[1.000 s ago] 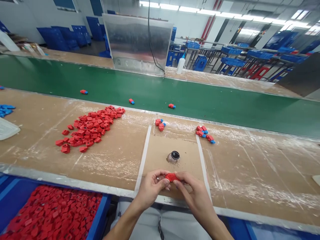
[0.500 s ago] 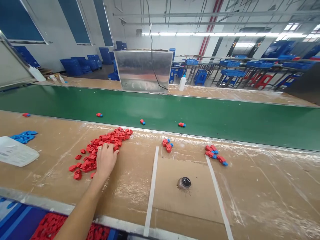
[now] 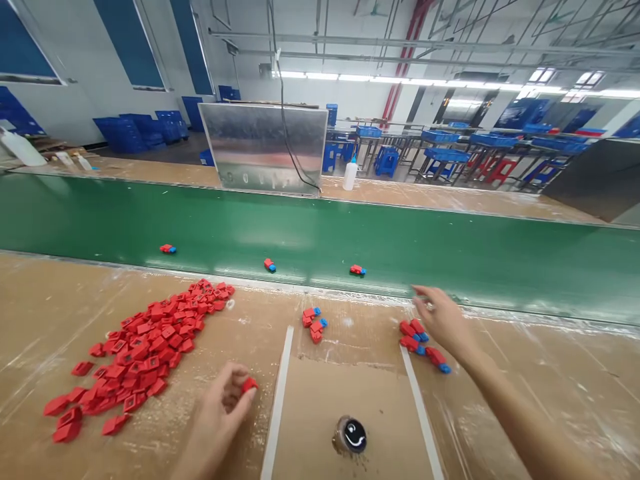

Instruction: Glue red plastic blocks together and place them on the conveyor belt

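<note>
My left hand (image 3: 220, 417) is low on the bench, its fingers pinched on a small red plastic part (image 3: 249, 385), just right of a big heap of red parts (image 3: 145, 347). My right hand (image 3: 443, 322) reaches out over the bench edge by the green conveyor belt (image 3: 450, 257), fingers spread and empty, right beside a small cluster of red-and-blue assembled pieces (image 3: 417, 343). A second cluster (image 3: 313, 325) lies left of it. Three assembled pieces ride on the belt, one of them the nearest piece (image 3: 357, 270).
A small round black pot (image 3: 351, 435) stands on a cardboard mat bordered by white tape strips (image 3: 276, 407). Across the belt stand a metal panel (image 3: 263, 148) with a cable and a white squeeze bottle (image 3: 349, 175). Blue crates and stools fill the background.
My left hand left the red heap holding one red part and came back toward me. My right hand came into view, reaching out by the right cluster. The view shifted up and right.
</note>
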Available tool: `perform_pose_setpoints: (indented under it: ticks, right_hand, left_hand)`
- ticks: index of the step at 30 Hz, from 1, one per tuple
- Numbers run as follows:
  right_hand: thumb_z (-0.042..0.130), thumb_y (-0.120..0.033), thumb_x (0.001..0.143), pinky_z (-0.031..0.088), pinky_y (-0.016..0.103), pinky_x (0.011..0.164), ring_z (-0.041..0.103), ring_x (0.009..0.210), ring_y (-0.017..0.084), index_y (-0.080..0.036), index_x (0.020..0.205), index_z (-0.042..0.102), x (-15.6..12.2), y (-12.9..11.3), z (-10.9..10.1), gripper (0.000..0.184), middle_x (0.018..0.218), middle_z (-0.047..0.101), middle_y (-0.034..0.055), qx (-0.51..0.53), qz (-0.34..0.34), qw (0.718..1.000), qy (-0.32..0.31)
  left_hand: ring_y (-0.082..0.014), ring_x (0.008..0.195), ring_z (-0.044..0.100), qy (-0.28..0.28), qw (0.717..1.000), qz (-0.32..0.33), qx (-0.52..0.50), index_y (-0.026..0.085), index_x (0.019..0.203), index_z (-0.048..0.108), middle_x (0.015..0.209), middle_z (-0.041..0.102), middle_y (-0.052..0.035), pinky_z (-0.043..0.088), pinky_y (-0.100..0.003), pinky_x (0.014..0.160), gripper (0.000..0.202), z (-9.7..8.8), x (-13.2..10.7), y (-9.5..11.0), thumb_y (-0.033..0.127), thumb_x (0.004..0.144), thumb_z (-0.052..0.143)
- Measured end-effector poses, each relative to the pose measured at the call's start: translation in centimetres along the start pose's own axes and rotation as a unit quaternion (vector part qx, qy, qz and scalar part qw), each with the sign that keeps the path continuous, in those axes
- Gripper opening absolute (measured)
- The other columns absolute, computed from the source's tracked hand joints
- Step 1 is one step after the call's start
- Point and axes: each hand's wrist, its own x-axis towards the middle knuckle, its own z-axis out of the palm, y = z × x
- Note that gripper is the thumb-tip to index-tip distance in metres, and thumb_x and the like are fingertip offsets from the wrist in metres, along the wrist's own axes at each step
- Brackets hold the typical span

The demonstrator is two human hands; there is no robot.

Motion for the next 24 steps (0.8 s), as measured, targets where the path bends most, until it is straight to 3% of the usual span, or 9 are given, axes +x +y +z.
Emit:
perform_pose_setpoints:
  ticks: [3, 6, 8, 11, 16, 21, 24]
  right_hand:
    - [0.057, -0.032, 0.098, 0.051, 0.043, 0.09, 0.06, 0.103, 0.022, -0.016, 0.119, 0.059, 5.7, -1.5, 2.9, 0.027, 0.119, 0.059, 0.0089, -0.004, 0.019, 0.999, -0.05]
    - [0.058, -0.034, 0.097, 0.048, 0.046, 0.093, 0.058, 0.107, 0.024, -0.015, 0.116, 0.06, 9.3, -3.5, 6.3, 0.027, 0.119, 0.059, 0.0091, -0.003, 0.052, 0.995, -0.084]
    - [0.059, -0.034, 0.097, 0.047, 0.047, 0.094, 0.058, 0.108, 0.024, -0.015, 0.113, 0.062, 9.8, -4.1, 7.5, 0.025, 0.12, 0.059, 0.0089, 0.004, 0.072, 0.992, -0.099]
    - [0.059, -0.033, 0.096, 0.047, 0.045, 0.095, 0.058, 0.107, 0.023, -0.015, 0.108, 0.063, 8.6, -3.7, 6.8, 0.021, 0.118, 0.06, 0.0087, 0.021, 0.101, 0.989, -0.106]
    - [0.059, -0.032, 0.096, 0.052, 0.041, 0.086, 0.064, 0.091, 0.021, -0.012, 0.099, 0.063, 2.7, -2.9, 1.4, 0.021, 0.099, 0.066, 0.0081, 0.082, 0.138, 0.982, -0.103]
    - [0.056, -0.042, 0.091, 0.056, 0.037, 0.078, 0.068, 0.088, 0.024, -0.014, 0.097, 0.065, -8.9, -4.7, -4.9, 0.03, 0.096, 0.071, 0.0128, 0.21, 0.061, 0.963, -0.158]
    - [0.057, -0.048, 0.089, 0.055, 0.038, 0.083, 0.067, 0.094, 0.024, -0.017, 0.105, 0.064, -15.6, -6.8, -7.1, 0.036, 0.102, 0.071, 0.011, 0.253, 0.009, 0.951, -0.177]
  left_hand:
    - [-0.022, 0.083, 0.065, -0.058, 0.989, -0.044, -0.132, 0.02, 0.102, 0.069, 0.088, 0.07, -0.0042, 0.05, -0.028, 0.074, 0.031, 3.5, -1.7, 1.0, 0.042, 0.079, 0.067]
    - [-0.0184, 0.073, 0.059, -0.045, 0.971, -0.067, -0.223, 0.018, 0.09, 0.074, 0.082, 0.067, -0.0039, 0.047, -0.025, 0.065, 0.028, 5.5, -3.0, 1.8, 0.041, 0.073, 0.073]
    - [-0.0145, 0.067, 0.053, -0.028, 0.963, -0.045, -0.264, 0.018, 0.081, 0.072, 0.082, 0.064, -0.003, 0.044, -0.022, 0.06, 0.024, 6.1, -3.8, 2.1, 0.04, 0.071, 0.076]
    - [-0.0132, 0.068, 0.052, -0.035, 0.947, -0.028, -0.317, 0.018, 0.075, 0.068, 0.09, 0.065, -0.0044, 0.044, -0.021, 0.059, 0.022, 6.6, -5.3, 2.3, 0.038, 0.071, 0.077]
    - [-0.0114, 0.062, 0.055, -0.111, 0.922, -0.076, -0.362, 0.019, 0.093, 0.07, 0.084, 0.067, -0.0029, 0.047, -0.023, 0.059, 0.025, 7.9, -7.3, 2.1, 0.034, 0.074, 0.078]
    - [-0.014, 0.078, 0.062, -0.145, 0.901, -0.089, -0.399, 0.019, 0.111, 0.071, 0.097, 0.069, -0.0054, 0.052, -0.027, 0.075, 0.041, 9.6, -9.0, 1.9, 0.028, 0.072, 0.081]
    - [-0.0143, 0.078, 0.063, -0.15, 0.895, -0.088, -0.411, 0.019, 0.115, 0.07, 0.098, 0.069, -0.006, 0.053, -0.028, 0.076, 0.044, 10.3, -9.7, 1.7, 0.03, 0.073, 0.08]
